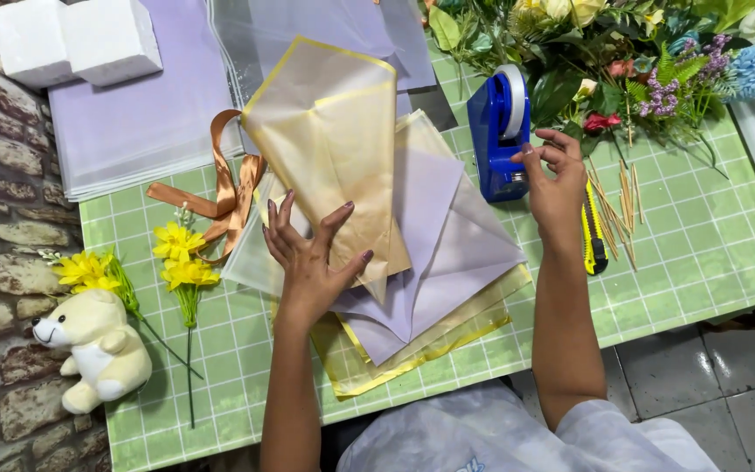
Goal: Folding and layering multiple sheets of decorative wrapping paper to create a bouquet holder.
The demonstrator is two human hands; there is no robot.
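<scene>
My left hand (310, 258) lies flat with fingers spread on a folded cone of translucent yellow-edged wrapping paper (329, 131), pressing its lower part onto a stack of lilac and yellow sheets (447, 253). My right hand (555, 179) reaches to the blue tape dispenser (497, 131), its fingertips at the dispenser's front edge near the tape roll. I cannot tell whether tape is pinched between the fingers.
A green grid cutting mat (701, 253) covers the table. A brown ribbon (225, 188), yellow flowers (181, 258) and a cream teddy bear (98, 345) lie left. A yellow utility knife (594, 236) and wooden sticks (622, 205) sit right. Mixed flowers (631, 52) are behind; white foam blocks (76, 35) top left.
</scene>
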